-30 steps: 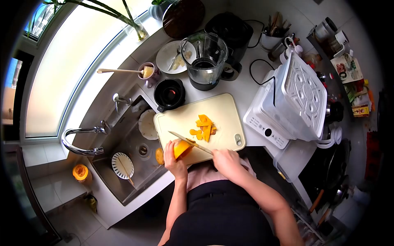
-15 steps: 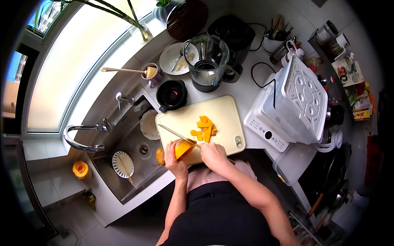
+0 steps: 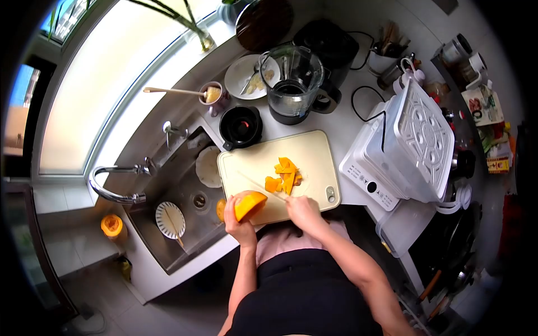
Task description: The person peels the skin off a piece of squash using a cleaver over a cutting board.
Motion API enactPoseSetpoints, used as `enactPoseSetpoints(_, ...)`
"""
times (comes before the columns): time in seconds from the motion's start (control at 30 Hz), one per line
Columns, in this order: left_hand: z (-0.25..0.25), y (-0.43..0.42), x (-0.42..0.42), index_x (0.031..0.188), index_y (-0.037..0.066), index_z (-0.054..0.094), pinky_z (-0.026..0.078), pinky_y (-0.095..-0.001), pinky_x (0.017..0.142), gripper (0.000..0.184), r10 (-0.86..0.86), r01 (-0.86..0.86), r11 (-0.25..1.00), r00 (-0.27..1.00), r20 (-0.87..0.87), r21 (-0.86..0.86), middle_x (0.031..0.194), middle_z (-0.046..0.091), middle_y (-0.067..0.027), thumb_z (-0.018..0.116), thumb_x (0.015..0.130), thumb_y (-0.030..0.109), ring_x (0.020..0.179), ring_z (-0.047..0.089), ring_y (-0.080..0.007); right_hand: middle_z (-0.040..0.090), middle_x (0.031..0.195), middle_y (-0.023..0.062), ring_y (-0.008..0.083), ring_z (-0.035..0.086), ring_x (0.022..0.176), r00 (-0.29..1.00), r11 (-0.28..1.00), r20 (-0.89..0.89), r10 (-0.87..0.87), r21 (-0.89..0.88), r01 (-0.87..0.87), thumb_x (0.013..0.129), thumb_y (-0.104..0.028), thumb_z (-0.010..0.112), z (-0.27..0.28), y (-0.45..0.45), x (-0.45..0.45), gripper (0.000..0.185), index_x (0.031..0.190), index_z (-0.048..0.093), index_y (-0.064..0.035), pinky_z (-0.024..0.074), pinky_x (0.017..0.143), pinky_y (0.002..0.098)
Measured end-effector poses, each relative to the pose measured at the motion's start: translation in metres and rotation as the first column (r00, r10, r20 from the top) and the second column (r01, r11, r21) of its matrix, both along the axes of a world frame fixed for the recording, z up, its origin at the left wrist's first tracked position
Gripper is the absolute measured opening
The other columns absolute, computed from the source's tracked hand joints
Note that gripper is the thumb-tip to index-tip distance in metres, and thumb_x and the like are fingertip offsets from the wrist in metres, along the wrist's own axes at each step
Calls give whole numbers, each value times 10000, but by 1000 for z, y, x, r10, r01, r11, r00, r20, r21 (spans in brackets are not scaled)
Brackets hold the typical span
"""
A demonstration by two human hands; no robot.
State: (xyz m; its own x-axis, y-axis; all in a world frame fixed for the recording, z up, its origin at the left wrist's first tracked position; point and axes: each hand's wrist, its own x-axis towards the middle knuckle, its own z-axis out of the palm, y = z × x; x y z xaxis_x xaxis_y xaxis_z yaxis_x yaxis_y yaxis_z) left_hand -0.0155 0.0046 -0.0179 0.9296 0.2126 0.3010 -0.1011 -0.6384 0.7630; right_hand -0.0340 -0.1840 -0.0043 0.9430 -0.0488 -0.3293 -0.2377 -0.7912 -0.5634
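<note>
My left hand [image 3: 240, 228] grips a thick piece of pumpkin [image 3: 251, 206] over the lower left of the cream cutting board [image 3: 311, 147]. Its orange cut face is turned toward the right. Closed round the handle of a knife [image 3: 264, 186] is my right hand [image 3: 304, 214], at the board's lower edge. The pale blade, smeared by motion, points up and left across the board, apart from the piece in my left hand. Chopped pumpkin bits [image 3: 287, 171] lie in a small heap just beyond the blade. A rounded brownish-orange lump [image 3: 221, 209] shows beside my left fingers.
Left of the board is a sink [image 3: 147, 246] holding a striped dish [image 3: 169, 220]. A black round container [image 3: 241, 127], blender jug [image 3: 294, 84] and white plate [image 3: 238, 70] stand behind. A white steamer [image 3: 398, 145] is on the right. Another cut pumpkin [image 3: 112, 226] sits far left.
The knife has come away from the pumpkin piece, and my right hand has shifted slightly right. The piece in my left hand is tilted more, showing its cut face. The whole view has shifted a little.
</note>
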Motion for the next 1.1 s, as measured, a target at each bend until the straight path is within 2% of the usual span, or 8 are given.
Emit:
enactPoseSetpoints(0.3, 7, 22, 3, 1187, 10, 644, 465, -378, 1021, 477, -89, 79, 987, 994, -60, -143, 1235, 663, -158, 562, 738, -127, 1142, 632, -306, 667, 731, 231, 406, 673, 697, 1000, 997, 9, 12, 73, -12, 896, -224, 595, 11, -28, -7, 211, 874, 721, -57, 549, 676, 492)
enactPoseSetpoints(0.43, 19, 29, 28, 1151, 89, 679, 435, -439, 1051, 512, -430, 463, 879, 874, -225, 118, 1212, 674, -86, 599, 679, -92, 1203, 578, -338, 665, 737, 234, 407, 670, 698, 998, 988, 1, -56, 142, 55, 896, -225, 604, 9, -23, -17, 207, 873, 723, -56, 547, 668, 492)
enactPoseSetpoints(0.53, 30, 18, 46, 1218, 110, 642, 313, -495, 1144, 513, -628, 735, 593, 678, -382, 329, 1282, 636, -52, 699, 713, 34, 1335, 455, -310, 666, 739, 234, 410, 669, 700, 996, 983, -20, -87, 161, 90, 897, -227, 605, 5, -23, -21, 214, 867, 721, -50, 548, 664, 491)
enactPoseSetpoints(0.67, 42, 8, 35, 1258, 83, 598, 320, -487, 1131, 540, -433, 521, 756, 852, -293, 396, 1311, 581, -99, 738, 736, 70, 1317, 455, -334, 665, 735, 236, 419, 667, 702, 996, 990, -9, -93, 103, 94, 902, -239, 598, 9, -19, -25, 245, 840, 712, -32, 550, 663, 492)
enactPoseSetpoints(0.77, 10, 20, -5, 1197, 40, 604, 364, -472, 1073, 493, -222, 271, 933, 951, -216, 235, 1241, 581, -148, 783, 765, 194, 1273, 475, -367, 664, 732, 239, 422, 668, 710, 986, 974, -66, -150, 163, 159, 901, -246, 597, 3, -21, -25, 256, 847, 717, -27, 551, 675, 497)
enactPoseSetpoints(0.87, 19, -1, -23, 1245, 50, 582, 351, -490, 1087, 730, -382, 447, 821, 892, -240, 354, 1315, 537, -151, 856, 670, 407, 1307, 443, -358, 663, 746, 250, 431, 668, 728, 986, 972, -64, -154, 168, 162, 900, -243, 593, -2, -21, -23, 270, 854, 717, -8, 546, 691, 504)
enactPoseSetpoints(0.97, 5, -4, -30, 1361, 81, 492, 228, -516, 1177, 872, -431, 570, 693, 819, -379, 442, 1475, 403, -149, 871, 635, 381, 1403, 325, -368, 660, 765, 258, 421, 670, 744, 982, 934, -77, -174, 303, 189, 898, -216, 613, -9, -22, -23, 263, 903, 704, 30, 536, 682, 451)
enactPoseSetpoints(1.1, -10, -3, -33, 1345, 72, 486, 184, -535, 1190, 860, -404, 527, 713, 848, -343, 463, 1454, 401, -153, 871, 634, 364, 1419, 294, -375, 656, 770, 274, 450, 661, 753, 979, 931, -141, -145, 315, 184, 906, -245, 579, 5, -20, -16, 304, 847, 700, 27, 536, 707, 513)
